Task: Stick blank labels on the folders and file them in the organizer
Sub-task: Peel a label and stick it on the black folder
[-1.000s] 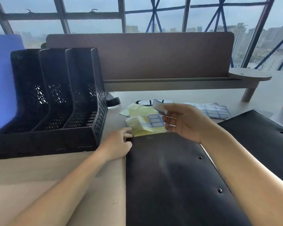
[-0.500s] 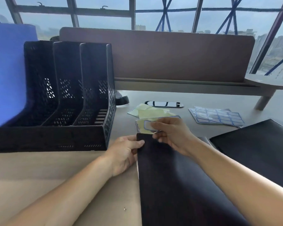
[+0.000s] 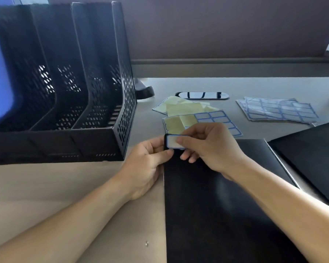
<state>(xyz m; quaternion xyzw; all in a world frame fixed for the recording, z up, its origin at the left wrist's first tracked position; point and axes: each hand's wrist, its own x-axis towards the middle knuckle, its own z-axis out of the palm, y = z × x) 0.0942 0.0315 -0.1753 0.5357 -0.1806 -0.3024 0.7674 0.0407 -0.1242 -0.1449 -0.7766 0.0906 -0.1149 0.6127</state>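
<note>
**Label meets folder corner**

Blank label [image 3: 174, 142] lies at the far left corner of the black folder [image 3: 207, 196]. Right hand [image 3: 209, 147] pinches its right end, fingers curled; left hand [image 3: 146, 164] grips that corner. Likely flimsy and sticky: best held by its edges

Open room at near left, clutter across the far middle and right.

The organizer [image 3: 125, 103] walled off the far left, its three slots open upward and forward. In front of it the bare table [image 3: 65, 196] gave a broad way in from the left, with only a small speck [image 3: 146, 243] on it. Both hands crowded the far left corner of the black folder [image 3: 207, 215]: the left hand [image 3: 146, 164] gripped its edge, the right hand [image 3: 207, 147] pinched the label [image 3: 172, 142] there. Beyond them lay peeled label sheets [image 3: 213, 118], a dark glossy oblong [image 3: 201, 95] and full label sheets [image 3: 277, 111], up to the divider panel [image 3: 217, 25]. A second folder [image 3: 311, 158] closed the right side.
</note>
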